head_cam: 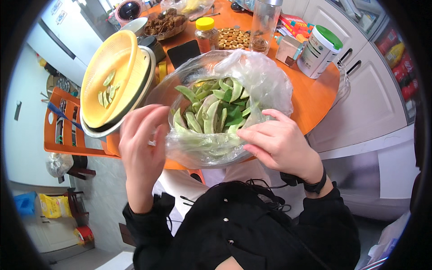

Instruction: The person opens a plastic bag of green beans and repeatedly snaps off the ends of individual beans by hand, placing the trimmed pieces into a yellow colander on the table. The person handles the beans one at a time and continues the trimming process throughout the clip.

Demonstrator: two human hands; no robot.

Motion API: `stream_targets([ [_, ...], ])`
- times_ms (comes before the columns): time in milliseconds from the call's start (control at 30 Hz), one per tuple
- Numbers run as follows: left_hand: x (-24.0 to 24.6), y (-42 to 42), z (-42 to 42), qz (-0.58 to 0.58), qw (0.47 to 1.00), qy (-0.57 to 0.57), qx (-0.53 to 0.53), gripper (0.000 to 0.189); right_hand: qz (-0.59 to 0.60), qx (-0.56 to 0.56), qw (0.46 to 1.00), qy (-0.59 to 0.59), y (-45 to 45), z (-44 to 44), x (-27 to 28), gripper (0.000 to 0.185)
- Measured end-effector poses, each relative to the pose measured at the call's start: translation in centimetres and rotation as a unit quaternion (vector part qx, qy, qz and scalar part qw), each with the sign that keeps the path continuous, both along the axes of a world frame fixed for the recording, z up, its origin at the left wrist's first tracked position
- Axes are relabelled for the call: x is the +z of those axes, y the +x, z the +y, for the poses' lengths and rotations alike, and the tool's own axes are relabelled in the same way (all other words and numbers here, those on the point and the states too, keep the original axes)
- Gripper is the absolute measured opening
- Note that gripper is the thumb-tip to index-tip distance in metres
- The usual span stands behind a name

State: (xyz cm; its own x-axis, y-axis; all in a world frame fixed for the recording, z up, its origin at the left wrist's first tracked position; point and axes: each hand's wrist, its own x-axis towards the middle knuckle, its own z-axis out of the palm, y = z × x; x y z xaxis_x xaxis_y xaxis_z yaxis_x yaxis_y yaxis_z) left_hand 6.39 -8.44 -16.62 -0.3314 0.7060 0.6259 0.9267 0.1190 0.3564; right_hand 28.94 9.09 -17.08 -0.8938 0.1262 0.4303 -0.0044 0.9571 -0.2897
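A clear plastic bag (270, 77), its mouth spread wide, sits at the table's near edge before me. Inside lie many flat green bean pods (211, 116) and some dark green leaves (233, 115). My right hand (278, 141) is at the bag's near right rim, thumb on the outer side and fingers over the edge by the pods. My left hand (145, 138), blurred, hovers at the bag's left side with thumb and fingers apart; I see nothing held in it. Left of the bag, a yellow plastic colander (126, 60) holds several small pods (107, 96) and rests tilted in a metal basin (152, 62).
Behind the bag on the orange table (317, 98) are a black phone (184, 54), a yellow-lidded jar (206, 35), a wooden trivet (233, 38), a clear bottle (265, 27) and a green-lidded canister (319, 52). An orange chair (72, 148) stands at left.
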Motion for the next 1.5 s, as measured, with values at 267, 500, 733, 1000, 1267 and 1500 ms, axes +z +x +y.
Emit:
stream_targets([
  [267,0.4,0.4,12.5,0.076,0.952,-0.21,-0.21,0.021,-0.026,-0.051,0.992,0.116,-1.6,3.4,2.6,0.012],
  [500,-0.6,0.8,13.5,0.133,0.963,-0.193,-0.136,0.02,-0.122,-0.086,0.987,0.056,-3.2,4.9,2.5,0.02],
  [733,2.6,-2.0,9.5,-0.093,0.979,-0.089,-0.158,0.013,0.127,0.021,0.991,0.035,-7.7,5.5,1.9,0.025],
  [1000,0.7,-4.8,11.8,-0.125,0.958,0.034,-0.257,0.014,0.121,0.067,0.986,-0.094,-11.9,6.6,2.0,0.013],
  [1267,-2.5,-5.7,11.8,0.038,0.956,0.048,-0.288,0.026,-0.082,0.1,0.929,-0.348,-11.3,7.4,1.1,0.009],
  [1500,-1.8,-5.6,11.1,0.186,0.943,0.079,-0.265,0.014,-0.141,0.11,0.83,-0.528,-11.3,6.8,0.4,0.018],
])
